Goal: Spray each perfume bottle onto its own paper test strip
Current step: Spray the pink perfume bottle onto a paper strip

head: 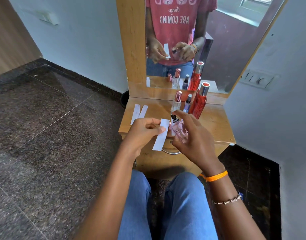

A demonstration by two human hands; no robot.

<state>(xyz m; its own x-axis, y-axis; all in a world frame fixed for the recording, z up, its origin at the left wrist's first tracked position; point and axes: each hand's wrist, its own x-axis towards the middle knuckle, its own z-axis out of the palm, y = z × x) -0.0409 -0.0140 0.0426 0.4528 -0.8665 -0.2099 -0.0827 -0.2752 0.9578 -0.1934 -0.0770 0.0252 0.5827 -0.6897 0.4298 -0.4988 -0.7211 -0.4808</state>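
Observation:
My left hand (143, 131) pinches a white paper test strip (161, 135) upright over the front of the wooden dressing table (216, 125). My right hand (193, 135) grips a pink perfume bottle (180, 131), its black nozzle (173, 118) pointing at the strip and my forefinger above the nozzle. Three more bottles stand at the back: a clear one with a rose cap (176, 103), a small purple one with a dark cap (187, 103) and a tall red one with a silver cap (199, 103). Two more strips (139, 112) lie on the table's left side.
A mirror (235, 49) rises behind the table and reflects my hands and the bottles. A metal drawer handle (171, 151) curves below the table's front edge. My knees in blue jeans (183, 205) are close under it. White walls stand on both sides, with dark stone floor (45, 135) to the left.

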